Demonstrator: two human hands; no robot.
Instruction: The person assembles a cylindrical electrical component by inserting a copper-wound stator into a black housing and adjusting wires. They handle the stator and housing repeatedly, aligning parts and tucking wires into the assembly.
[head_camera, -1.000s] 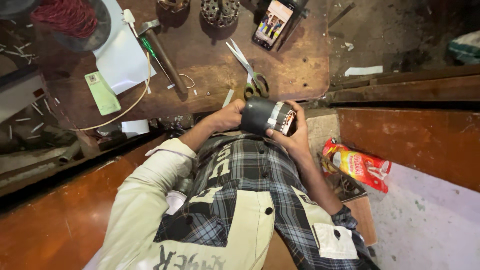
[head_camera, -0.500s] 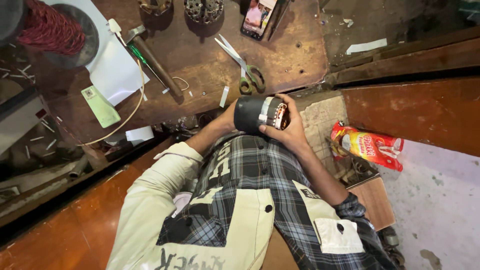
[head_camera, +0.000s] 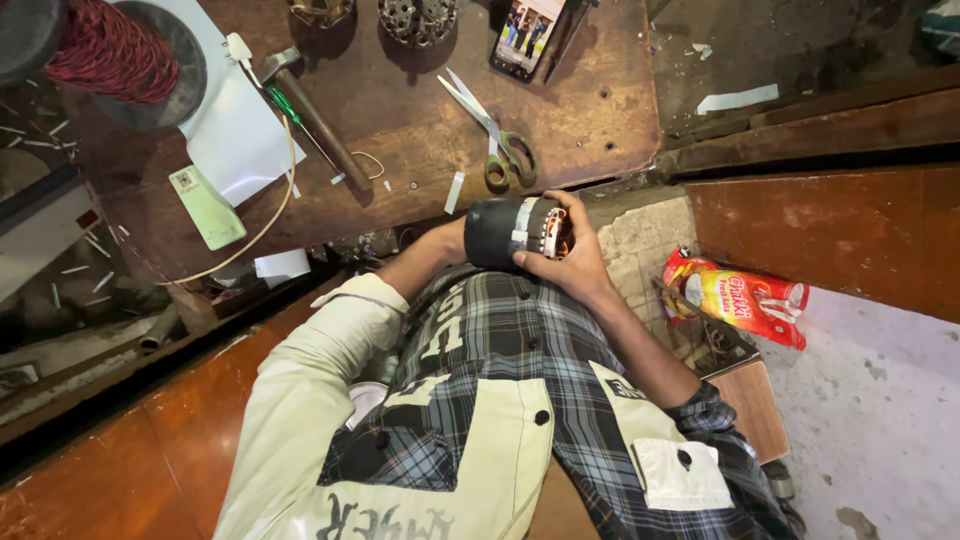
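**Both hands on a motor stator, held at the bench edge**

I see the stator (head_camera: 515, 232) (dark cylinder, copper windings showing at its right end) lying on its side, held just in front of the person's chest, at the near edge of the worn wooden bench (head_camera: 600, 120). Right hand (head_camera: 565, 262) wraps it from below and the right, fingers curled over the winding end: a firm grip. Left hand (head_camera: 452, 240) is mostly hidden behind the cylinder's left end; it touches the stator, but I can't tell how the fingers sit.

On the bench, just beyond the stator: green-handled scissors (head_camera: 492, 135), blades apart. Further back, a phone (head_camera: 524, 35) with a lit screen. To the left, a hammer (head_camera: 308, 112), a green screwdriver (head_camera: 292, 110) beside it, a white sheet (head_camera: 240, 140), and a spool of red wire (head_camera: 110, 55) at the far corner. A red snack packet (head_camera: 740, 300) lies on the floor to the right, well apart from the hands.
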